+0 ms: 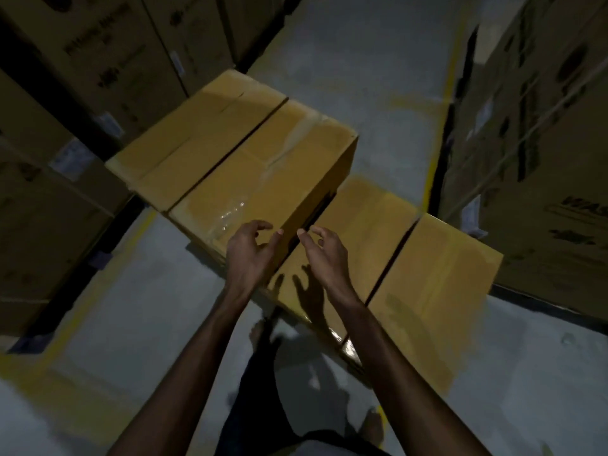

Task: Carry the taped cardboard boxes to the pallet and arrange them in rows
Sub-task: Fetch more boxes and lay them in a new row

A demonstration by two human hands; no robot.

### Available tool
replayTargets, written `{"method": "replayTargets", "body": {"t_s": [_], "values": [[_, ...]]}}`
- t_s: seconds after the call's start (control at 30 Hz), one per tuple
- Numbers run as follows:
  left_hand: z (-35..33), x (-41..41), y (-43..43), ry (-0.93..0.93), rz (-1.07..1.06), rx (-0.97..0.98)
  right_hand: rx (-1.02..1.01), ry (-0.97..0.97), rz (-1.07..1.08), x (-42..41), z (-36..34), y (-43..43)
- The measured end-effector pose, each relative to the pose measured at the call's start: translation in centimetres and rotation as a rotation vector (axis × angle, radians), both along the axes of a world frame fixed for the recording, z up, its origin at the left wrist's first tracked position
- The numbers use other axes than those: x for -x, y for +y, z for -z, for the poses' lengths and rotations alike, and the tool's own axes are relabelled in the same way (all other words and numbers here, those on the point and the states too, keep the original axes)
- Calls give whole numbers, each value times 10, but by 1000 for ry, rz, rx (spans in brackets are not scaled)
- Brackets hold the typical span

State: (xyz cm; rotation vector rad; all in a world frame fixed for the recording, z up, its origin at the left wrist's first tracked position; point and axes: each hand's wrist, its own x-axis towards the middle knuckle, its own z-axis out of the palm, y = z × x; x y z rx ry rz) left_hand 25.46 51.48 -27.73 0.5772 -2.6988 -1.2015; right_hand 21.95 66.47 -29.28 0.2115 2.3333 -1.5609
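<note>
Several taped brown cardboard boxes stand close together in the aisle. Two form an upper row: the far-left box [194, 133] and the taller box beside it [263, 179], which has clear tape along its top. Two lower boxes sit in front to the right: one [358, 232] under my hands and one [437, 281] at the right. My left hand [250, 255] hovers at the near corner of the taped upper box, fingers loosely curled, holding nothing. My right hand [324, 251] hangs above the lower box, fingers relaxed, casting a shadow on it. The pallet under the boxes is hidden.
Tall stacks of large printed cartons [82, 77] line the left side and more cartons [543, 143] line the right. Grey concrete floor [378, 77] with yellow lines [450, 87] runs between them. My bare feet [371, 426] stand on the floor near the boxes.
</note>
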Motion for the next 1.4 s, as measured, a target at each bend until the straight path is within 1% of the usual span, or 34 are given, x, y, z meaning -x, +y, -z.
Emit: {"method": "replayTargets", "body": {"t_s": [0.13, 0.23, 0.33, 0.43, 0.6, 0.73, 0.83, 0.93, 1.03, 1.1, 1.17, 1.3, 1.4], "values": [[26, 88, -89, -71, 42, 11, -27, -106, 111, 57, 24, -83], [45, 135, -146, -146, 93, 96, -70, -129, 236, 85, 50, -133], [68, 174, -190, -230, 157, 171, -139, -157, 339, 108, 77, -161], [81, 196, -213, -243, 177, 230, -156, -128, 392, 121, 99, -169], [85, 208, -212, -252, 136, 186, -150, -51, 406, 117, 105, -168], [86, 216, -208, -309, 106, 175, -101, -74, 480, 110, 105, -168], [93, 230, -207, -379, 69, 88, -23, -170, 607, 116, 107, -170], [97, 239, -202, -429, 4, 82, 50, -274, 680, 124, 106, -168], [94, 242, -194, -452, -60, 39, 103, -363, 713, 128, 99, -165], [93, 241, -186, -437, -98, 9, 116, -376, 695, 127, 90, -161], [90, 235, -176, -429, -123, 37, 136, -373, 673, 122, 81, -155], [73, 219, -154, -428, -167, 156, 183, -326, 655, 106, 67, -139], [62, 202, -140, -404, -212, 185, 162, -324, 614, 94, 56, -122]]}}
